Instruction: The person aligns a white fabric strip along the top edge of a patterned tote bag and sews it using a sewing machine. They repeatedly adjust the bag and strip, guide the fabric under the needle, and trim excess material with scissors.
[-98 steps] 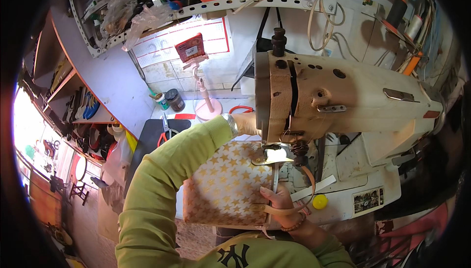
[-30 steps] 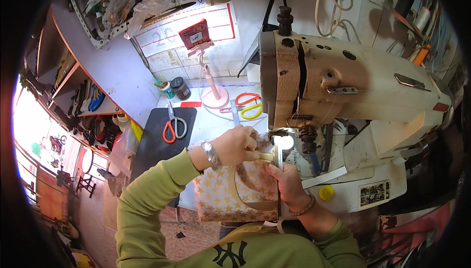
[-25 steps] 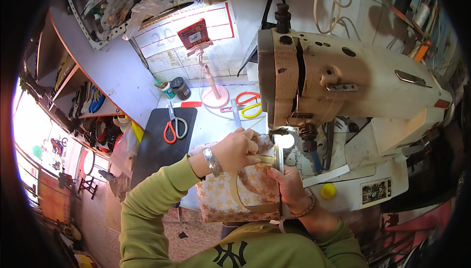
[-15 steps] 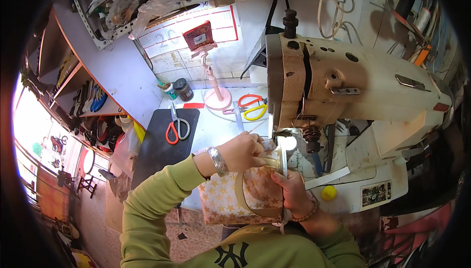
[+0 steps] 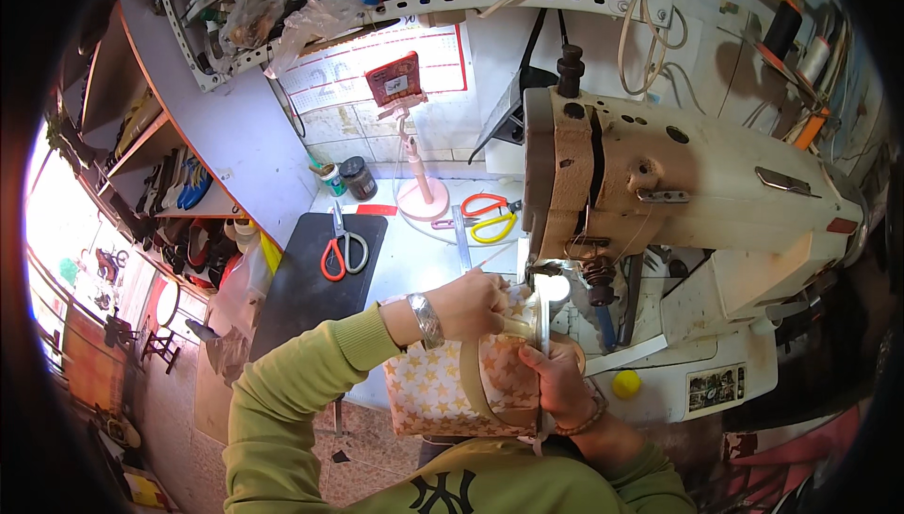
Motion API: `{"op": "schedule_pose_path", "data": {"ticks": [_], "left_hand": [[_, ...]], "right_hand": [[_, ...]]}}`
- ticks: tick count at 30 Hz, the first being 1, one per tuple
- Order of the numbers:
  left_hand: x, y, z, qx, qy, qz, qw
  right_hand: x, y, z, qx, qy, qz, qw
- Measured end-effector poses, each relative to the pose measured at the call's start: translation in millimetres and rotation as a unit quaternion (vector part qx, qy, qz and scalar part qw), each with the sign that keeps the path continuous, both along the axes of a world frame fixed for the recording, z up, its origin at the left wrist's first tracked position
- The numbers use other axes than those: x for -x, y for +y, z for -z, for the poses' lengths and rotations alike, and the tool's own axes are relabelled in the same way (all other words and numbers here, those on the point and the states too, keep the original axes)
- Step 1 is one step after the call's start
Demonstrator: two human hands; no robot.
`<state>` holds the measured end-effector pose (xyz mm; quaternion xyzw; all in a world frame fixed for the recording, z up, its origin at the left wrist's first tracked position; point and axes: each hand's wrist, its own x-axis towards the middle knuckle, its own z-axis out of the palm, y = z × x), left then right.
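Bag [image 5: 428, 390] at near side of surface [image 5: 407, 265], L/near of machine [image 5: 621, 170]; looks light, soft-walled, prob. floppy, R edge [image 5: 543, 324] likely stiffer, so best held there. R grip [image 5: 563, 384] clamped on that edge, thumb uppermost; L grip [image 5: 473, 305] curled nr bag's far end, exact hold hidden, can't tell.

The right hand [image 5: 563, 384] gripped the edge of a star-patterned bag [image 5: 428, 390], thumb uppermost, while the left hand [image 5: 468, 305], fingers bent, lay against its upper part. A brown-and-white sewing machine [image 5: 697, 175] occupied the right side, a round yellow object [image 5: 625, 383] near its base. Scissors [image 5: 333, 260] rested on a black mat [image 5: 292, 316] at left; a pink stand [image 5: 421, 198] stood farther back.
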<state>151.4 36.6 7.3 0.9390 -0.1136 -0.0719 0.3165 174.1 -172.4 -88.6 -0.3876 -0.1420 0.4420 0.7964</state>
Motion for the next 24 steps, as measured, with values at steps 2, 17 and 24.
{"op": "schedule_pose_path", "data": {"ticks": [2, 17, 24], "left_hand": [[-0.2, 0.1, -2.0, 0.011, 0.005, 0.002, 1.0], [-4.9, -11.8, 13.5, -0.119, -0.087, -0.047, 0.988], [-9.5, -14.8, 29.8, -0.19, -0.155, -0.052, 0.968]], "right_hand": [[-0.2, 0.2, 1.4, 0.006, -0.009, 0.002, 1.0], [-11.1, -0.5, 17.4, -0.011, -0.068, 0.019, 0.997], [-6.8, 5.5, 11.7, -0.007, -0.077, 0.04, 0.996]]}}
